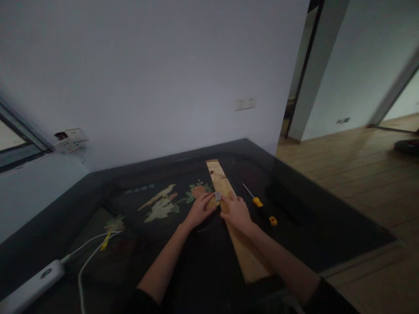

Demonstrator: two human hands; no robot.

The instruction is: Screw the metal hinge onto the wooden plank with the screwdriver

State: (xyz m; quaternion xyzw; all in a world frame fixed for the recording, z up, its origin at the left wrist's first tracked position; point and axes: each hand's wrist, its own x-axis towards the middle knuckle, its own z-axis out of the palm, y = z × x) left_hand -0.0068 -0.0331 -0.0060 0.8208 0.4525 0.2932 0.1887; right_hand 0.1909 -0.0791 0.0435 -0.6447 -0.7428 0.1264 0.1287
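Observation:
A long pale wooden board (247, 257) lies lengthwise on the dark tabletop. Against its left edge sits a short wooden piece (213, 203), partly covered by my left hand (198, 210), whose fingers close over it. A small silvery metal plate (218, 196), perhaps a hinge, rests where the two pieces of wood meet, between my fingertips. My right hand (236, 212) grips the board, thumb at its left edge and a fingertip touching the plate. Right of the board are a screwdriver (257, 202) with a yellow handle and a small yellow-and-black object (273, 221).
The black table (183, 270) has a painted bird and flowers. At its left lie a white power strip (36, 283), white cables (94, 244) and a yellow tag (105, 242). A dark, flat object (290, 205) is at right. The wall (170, 87) borders the far edge.

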